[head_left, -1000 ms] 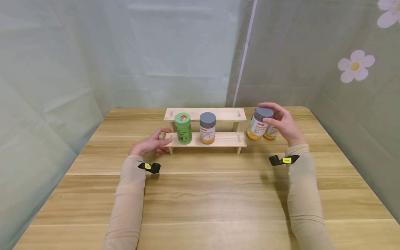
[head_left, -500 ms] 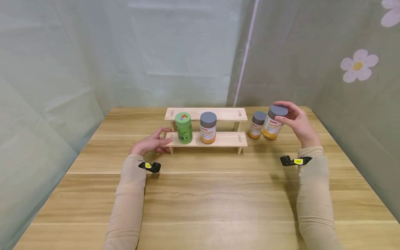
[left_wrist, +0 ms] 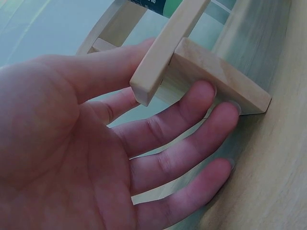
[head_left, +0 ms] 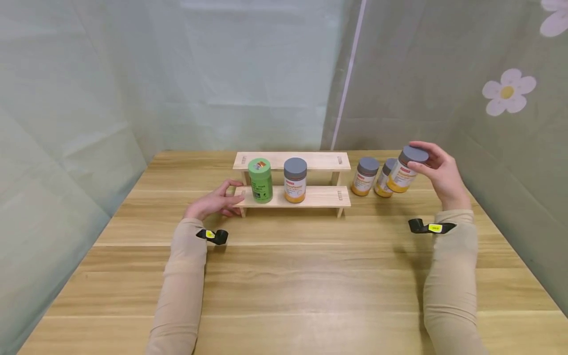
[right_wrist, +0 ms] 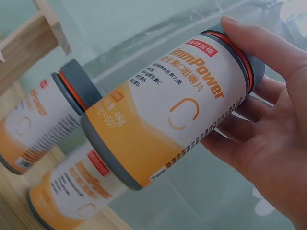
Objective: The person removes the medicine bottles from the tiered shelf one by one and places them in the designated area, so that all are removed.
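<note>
A person's right hand (head_left: 445,173) is gripping the top of a grey-capped ImmPower vitamin C bottle (head_left: 403,173), holding it tilted beside two similar bottles (head_left: 365,178) standing on a wooden table (head_left: 319,286). The left hand (head_left: 215,202) is pinching the left end of a two-tier wooden shelf (head_left: 317,160), whose lower tier (head_left: 321,196) is bearing a green canister (head_left: 260,181) and another grey-capped bottle (head_left: 295,181).

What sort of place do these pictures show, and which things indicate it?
Probably a staged recording corner: creased, pale sheets hang behind and beside the wooden table, and small black devices sit on both sleeves.
</note>
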`<state>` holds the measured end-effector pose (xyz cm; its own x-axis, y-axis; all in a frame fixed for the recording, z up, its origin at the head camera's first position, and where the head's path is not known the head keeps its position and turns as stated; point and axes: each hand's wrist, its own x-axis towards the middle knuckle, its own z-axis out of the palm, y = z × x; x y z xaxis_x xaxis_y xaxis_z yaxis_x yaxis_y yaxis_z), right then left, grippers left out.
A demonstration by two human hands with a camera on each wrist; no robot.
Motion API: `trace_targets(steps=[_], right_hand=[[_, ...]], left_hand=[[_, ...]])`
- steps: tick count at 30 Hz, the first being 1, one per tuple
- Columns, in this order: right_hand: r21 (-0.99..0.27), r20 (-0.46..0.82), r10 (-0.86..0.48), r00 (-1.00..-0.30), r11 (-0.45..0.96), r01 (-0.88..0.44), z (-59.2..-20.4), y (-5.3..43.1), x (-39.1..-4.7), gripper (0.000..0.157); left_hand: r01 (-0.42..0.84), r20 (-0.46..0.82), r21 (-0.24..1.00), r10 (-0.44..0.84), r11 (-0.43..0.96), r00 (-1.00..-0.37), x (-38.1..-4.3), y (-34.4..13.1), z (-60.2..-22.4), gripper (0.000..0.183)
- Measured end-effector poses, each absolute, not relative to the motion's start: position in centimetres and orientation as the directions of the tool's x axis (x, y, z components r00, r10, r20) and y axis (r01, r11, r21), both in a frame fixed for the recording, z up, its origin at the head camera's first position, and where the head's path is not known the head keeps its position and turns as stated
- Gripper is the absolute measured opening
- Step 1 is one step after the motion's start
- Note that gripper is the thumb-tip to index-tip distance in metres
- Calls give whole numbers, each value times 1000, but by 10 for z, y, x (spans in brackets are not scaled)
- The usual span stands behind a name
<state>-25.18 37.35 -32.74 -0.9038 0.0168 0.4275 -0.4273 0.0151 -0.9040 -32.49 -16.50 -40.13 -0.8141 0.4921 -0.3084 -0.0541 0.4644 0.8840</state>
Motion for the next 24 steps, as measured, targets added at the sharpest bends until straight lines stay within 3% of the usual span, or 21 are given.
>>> trace_targets(steps=[24], right_hand=[[-949, 314, 80, -946, 25, -313, -339, 408, -243, 47]], left_hand=[[-55, -306, 887, 496, 458, -812, -326, -165, -403, 56]])
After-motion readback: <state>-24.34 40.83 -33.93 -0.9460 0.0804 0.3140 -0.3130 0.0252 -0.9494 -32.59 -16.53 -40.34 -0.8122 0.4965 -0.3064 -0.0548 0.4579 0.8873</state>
